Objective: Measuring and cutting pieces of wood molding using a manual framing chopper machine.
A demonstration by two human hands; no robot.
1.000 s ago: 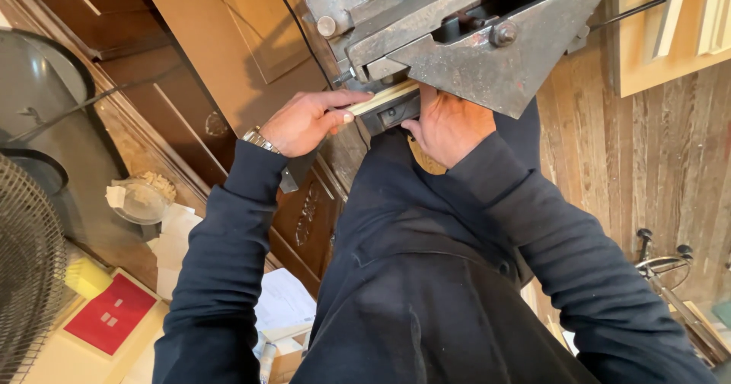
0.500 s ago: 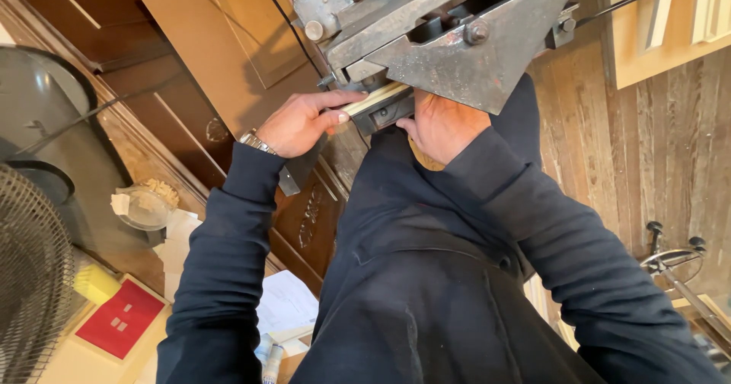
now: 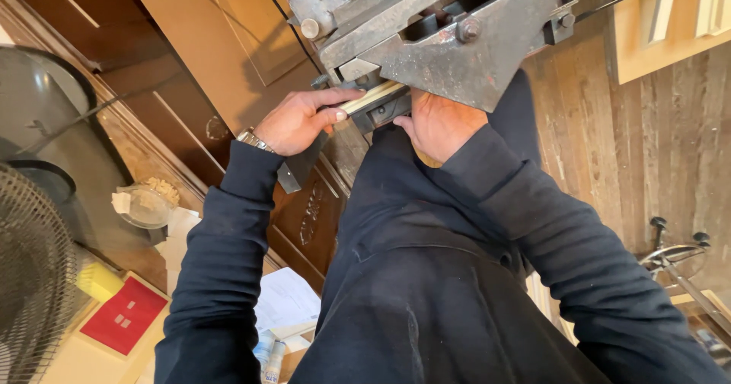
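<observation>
Left hand [image 3: 298, 120] curled at the near edge of a heavy grey metal machine [image 3: 434, 30], thumb and forefinger pinched on the near end of a thin pale wooden strip [image 3: 371, 96]. Strip ran from those fingertips up and away to the right, its far end tucked under the machine's steel plate, just above a dark block on the underside. Right hand [image 3: 440, 124] sat close to the right of the left one, touching the machine's underside, fingers hidden beneath the plate; spread or closed could not be told. Wore a metal wristwatch [image 3: 249, 138] at the left cuff, dark sleeves on both arms. Below and left of the left hand: brown carved wooden panels [image 3: 179, 57], further down a clear glass bowl [image 3: 145, 203], a red booklet [image 3: 123, 315] and a fan grille [image 3: 30, 277] at the frame's edge.
</observation>
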